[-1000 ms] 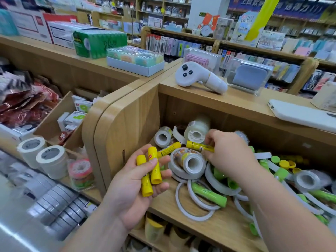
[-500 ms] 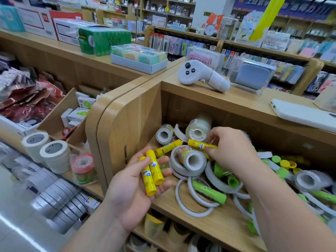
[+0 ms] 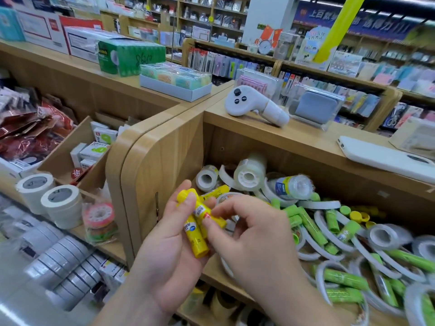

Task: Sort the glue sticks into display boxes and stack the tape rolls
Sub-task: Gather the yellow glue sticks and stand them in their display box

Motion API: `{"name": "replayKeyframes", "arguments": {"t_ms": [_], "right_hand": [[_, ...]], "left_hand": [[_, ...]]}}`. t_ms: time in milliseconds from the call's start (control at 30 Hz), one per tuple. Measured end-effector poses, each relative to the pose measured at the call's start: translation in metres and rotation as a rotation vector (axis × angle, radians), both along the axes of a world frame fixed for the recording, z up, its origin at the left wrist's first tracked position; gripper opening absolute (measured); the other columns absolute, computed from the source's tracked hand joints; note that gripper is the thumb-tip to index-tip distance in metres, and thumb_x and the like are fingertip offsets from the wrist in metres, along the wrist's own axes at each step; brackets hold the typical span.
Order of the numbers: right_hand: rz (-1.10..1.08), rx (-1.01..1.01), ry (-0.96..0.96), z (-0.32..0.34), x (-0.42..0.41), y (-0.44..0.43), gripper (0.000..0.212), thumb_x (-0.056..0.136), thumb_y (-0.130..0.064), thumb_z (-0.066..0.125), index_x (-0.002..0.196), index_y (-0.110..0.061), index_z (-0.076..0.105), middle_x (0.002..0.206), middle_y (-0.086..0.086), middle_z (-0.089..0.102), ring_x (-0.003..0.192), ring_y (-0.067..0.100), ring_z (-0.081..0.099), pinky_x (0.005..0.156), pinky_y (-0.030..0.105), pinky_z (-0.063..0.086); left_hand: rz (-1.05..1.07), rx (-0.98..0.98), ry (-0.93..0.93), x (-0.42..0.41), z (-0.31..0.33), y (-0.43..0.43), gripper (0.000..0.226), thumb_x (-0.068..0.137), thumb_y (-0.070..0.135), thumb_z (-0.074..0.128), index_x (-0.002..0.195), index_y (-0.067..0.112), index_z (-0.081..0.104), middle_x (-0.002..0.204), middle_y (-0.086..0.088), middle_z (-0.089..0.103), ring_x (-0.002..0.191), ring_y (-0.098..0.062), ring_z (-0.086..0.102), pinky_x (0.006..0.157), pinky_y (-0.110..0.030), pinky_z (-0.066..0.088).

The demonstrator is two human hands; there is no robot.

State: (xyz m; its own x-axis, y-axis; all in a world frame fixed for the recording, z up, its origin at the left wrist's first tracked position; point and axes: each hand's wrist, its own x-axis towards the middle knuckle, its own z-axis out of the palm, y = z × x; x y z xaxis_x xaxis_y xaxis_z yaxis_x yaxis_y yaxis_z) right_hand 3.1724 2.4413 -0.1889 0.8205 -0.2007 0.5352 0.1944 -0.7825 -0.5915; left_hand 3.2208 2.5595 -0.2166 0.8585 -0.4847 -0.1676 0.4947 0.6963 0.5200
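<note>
Yellow glue sticks (image 3: 200,234) lie bunched in the curled fingers (image 3: 173,208) of the left hand (image 3: 164,255), fingers (image 3: 223,209) of the right hand (image 3: 254,243) pinching the top one, above a wooden shelf (image 3: 259,142) strewn with green glue sticks (image 3: 313,229) and tape rolls (image 3: 248,171).

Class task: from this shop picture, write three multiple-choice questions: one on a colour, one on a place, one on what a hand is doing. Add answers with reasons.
1. The glue sticks in the left hand are: A green; B yellow; C red.
2. The white controller lies: A in the left hand; B in the right hand; C on the shelf top.
3. The right hand: A pinches the top glue stick; B lies flat and open; C is a closed, empty fist.
Answers: 1 B, their tubes and caps are yellow. 2 C, it rests on the wooden top, away from both hands. 3 A, thumb and forefinger close on that stick.
</note>
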Motion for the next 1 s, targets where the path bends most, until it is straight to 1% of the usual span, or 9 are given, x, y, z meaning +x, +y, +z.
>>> {"name": "replayKeyframes", "arguments": {"t_ms": [133, 267, 367, 433, 567, 733, 833, 900, 1000], "right_hand": [[0.090, -0.025, 0.003, 0.001, -0.002, -0.012, 0.012, 0.083, -0.039, 0.074, 0.081, -0.027, 0.075, 0.080, -0.018, 0.069, 0.075, -0.005, 0.060, 0.066, 0.011, 0.042], [-0.201, -0.139, 0.060, 0.009, 0.005, -0.067, 0.009, 0.087, -0.035, 0.074, 0.092, -0.027, 0.076, 0.085, -0.018, 0.070, 0.075, -0.003, 0.059, 0.068, 0.014, 0.044], [-0.320, -0.266, 0.360, 0.006, 0.018, -0.096, 0.027, 0.086, -0.041, 0.075, 0.111, -0.032, 0.072, 0.106, -0.014, 0.070, 0.098, 0.007, 0.063, 0.085, 0.030, 0.053], [-0.333, -0.304, 0.486, 0.003, 0.024, -0.100, 0.033, 0.085, -0.044, 0.074, 0.117, -0.037, 0.068, 0.111, -0.016, 0.068, 0.099, 0.010, 0.061, 0.083, 0.029, 0.051], [-0.324, -0.328, 0.536, -0.001, 0.032, -0.099, 0.035, 0.083, -0.046, 0.076, 0.116, -0.036, 0.068, 0.105, -0.015, 0.069, 0.088, 0.011, 0.061, 0.076, 0.028, 0.051], [-0.415, -0.412, 0.352, -0.004, 0.028, -0.096, 0.023, 0.087, -0.037, 0.070, 0.106, -0.025, 0.075, 0.094, -0.007, 0.073, 0.085, 0.016, 0.065, 0.072, 0.028, 0.050], [-0.395, -0.290, 0.014, 0.008, 0.008, -0.086, 0.014, 0.083, -0.027, 0.076, 0.093, -0.018, 0.078, 0.076, -0.008, 0.069, 0.069, 0.009, 0.063, 0.067, 0.029, 0.054], [-0.331, -0.151, -0.173, 0.020, -0.009, -0.072, 0.009, 0.081, -0.024, 0.079, 0.089, -0.020, 0.077, 0.073, -0.012, 0.067, 0.066, 0.006, 0.062, 0.063, 0.016, 0.048], [-0.171, -0.044, -0.245, 0.024, -0.021, -0.043, 0.009, 0.081, -0.027, 0.081, 0.088, -0.022, 0.076, 0.077, -0.014, 0.068, 0.072, 0.007, 0.064, 0.061, 0.013, 0.045]], "left_hand": [[0.036, 0.061, 0.047, 0.004, -0.004, 0.000, 0.044, 0.085, 0.027, 0.063, 0.128, 0.034, 0.064, 0.093, -0.007, 0.070, 0.072, -0.018, 0.068, 0.067, -0.034, 0.049], [0.044, 0.033, 0.090, 0.007, -0.009, 0.004, 0.047, 0.089, 0.024, 0.062, 0.135, 0.028, 0.059, 0.088, -0.010, 0.067, 0.070, -0.021, 0.064, 0.063, -0.035, 0.056], [0.057, 0.052, 0.094, 0.007, -0.014, 0.006, 0.047, 0.086, 0.022, 0.063, 0.133, 0.027, 0.060, 0.083, -0.010, 0.067, 0.068, -0.022, 0.066, 0.064, -0.039, 0.060], [0.044, 0.066, 0.092, 0.007, -0.017, 0.006, 0.047, 0.086, 0.022, 0.063, 0.132, 0.028, 0.061, 0.085, -0.010, 0.067, 0.069, -0.022, 0.067, 0.063, -0.038, 0.059], [0.045, 0.121, 0.081, 0.005, -0.020, 0.007, 0.047, 0.082, 0.020, 0.065, 0.128, 0.029, 0.063, 0.088, -0.011, 0.067, 0.069, -0.022, 0.065, 0.060, -0.035, 0.057], [0.022, 0.130, 0.064, 0.003, -0.011, 0.004, 0.042, 0.085, 0.023, 0.063, 0.127, 0.026, 0.063, 0.090, -0.012, 0.068, 0.065, -0.021, 0.064, 0.052, -0.032, 0.053], [0.000, 0.099, 0.037, 0.001, -0.004, 0.004, 0.040, 0.087, 0.026, 0.062, 0.126, 0.024, 0.064, 0.093, -0.012, 0.070, 0.065, -0.022, 0.067, 0.047, -0.030, 0.052], [-0.004, 0.063, 0.036, 0.000, 0.001, 0.004, 0.037, 0.090, 0.026, 0.060, 0.126, 0.023, 0.063, 0.095, -0.013, 0.071, 0.068, -0.024, 0.070, 0.050, -0.032, 0.055], [-0.011, 0.003, 0.069, 0.000, 0.007, 0.001, 0.037, 0.088, 0.025, 0.060, 0.124, 0.018, 0.062, 0.102, -0.016, 0.072, 0.077, -0.029, 0.074, 0.057, -0.037, 0.061]]}}
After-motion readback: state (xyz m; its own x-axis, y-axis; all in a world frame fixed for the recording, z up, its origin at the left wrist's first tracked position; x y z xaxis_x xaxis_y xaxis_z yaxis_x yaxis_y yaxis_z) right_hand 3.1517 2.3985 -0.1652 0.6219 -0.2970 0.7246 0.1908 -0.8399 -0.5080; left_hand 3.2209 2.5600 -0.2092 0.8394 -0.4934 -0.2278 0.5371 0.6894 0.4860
